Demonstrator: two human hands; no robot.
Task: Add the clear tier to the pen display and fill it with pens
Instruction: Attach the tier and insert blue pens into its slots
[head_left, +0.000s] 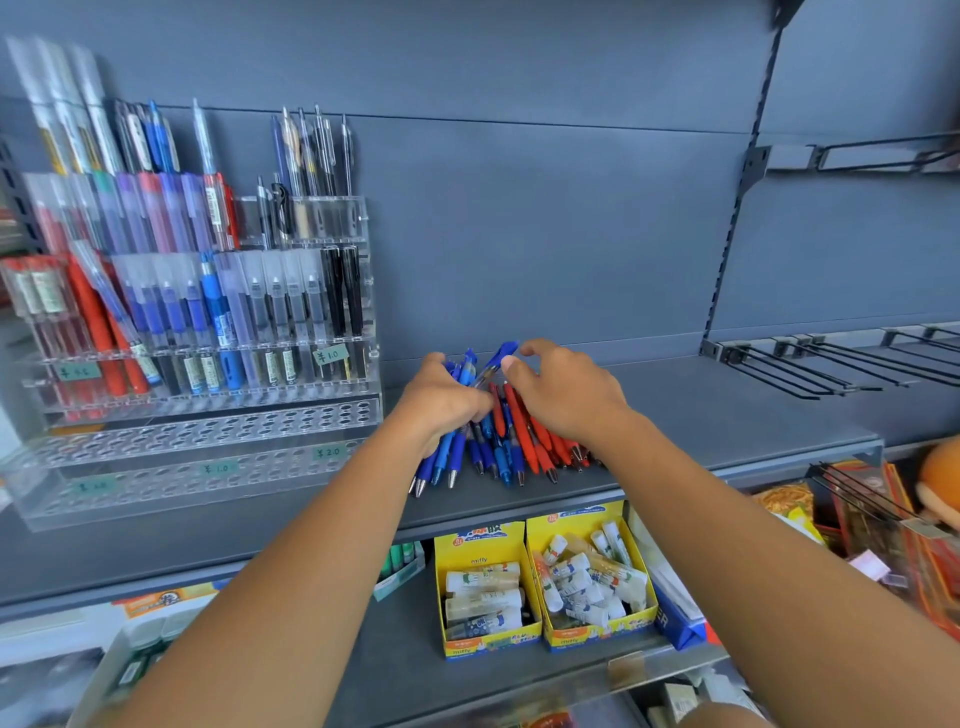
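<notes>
A clear acrylic pen display (197, 332) stands at the left of the grey shelf (727, 415), its upper tiers full of pens. Its two lowest clear tiers (197, 447) show rows of holes with no pens in them. A loose pile of blue pens (498, 457) and red pens (540, 441) lies on the shelf to the right of the display. My left hand (441, 402) is closed around a bunch of blue pens. My right hand (566, 389) pinches one blue pen (498, 358) by its cap end, just above the pile.
Black wire hooks (810, 369) stick out from the back wall at the right. Below the shelf, two yellow boxes of glue sticks (540, 582) sit on a lower shelf, with packaged goods (883, 525) to the right.
</notes>
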